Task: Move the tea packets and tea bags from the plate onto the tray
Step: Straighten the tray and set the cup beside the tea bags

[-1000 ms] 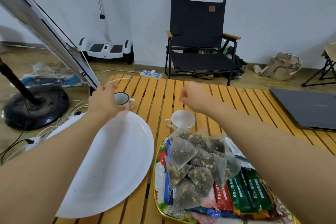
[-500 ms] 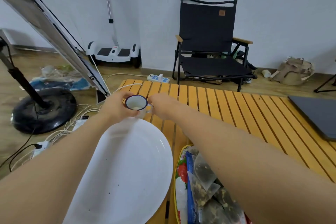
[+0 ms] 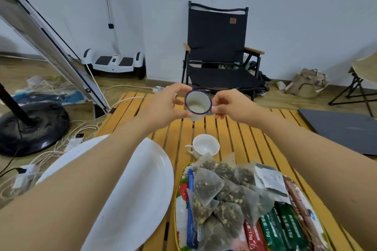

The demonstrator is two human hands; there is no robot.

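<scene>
A large white plate (image 3: 142, 185) lies bare at the lower left of the slatted wooden table (image 3: 234, 128). To its right a floral tray (image 3: 180, 191) holds a heap of pyramid tea bags (image 3: 222, 189) over red and green tea packets (image 3: 277, 230). Both hands are lifted over the far part of the table. My left hand (image 3: 163, 106) grips the side of a small white enamel mug with a dark rim (image 3: 197, 104), tilted so I see inside. My right hand (image 3: 230, 106) holds its handle side.
A white teacup (image 3: 205, 145) stands just beyond the tray. A dark laptop (image 3: 342, 128) lies at the table's right. On the floor: a black folding chair (image 3: 218, 53), a white scooter (image 3: 114, 61), a lamp base (image 3: 30, 126), cables (image 3: 67, 138) and a bag (image 3: 308, 83).
The enamel mug has been lifted from the table's far left and carried to the middle, tilted toward me. My right hand came to it and now holds its handle side.
</scene>
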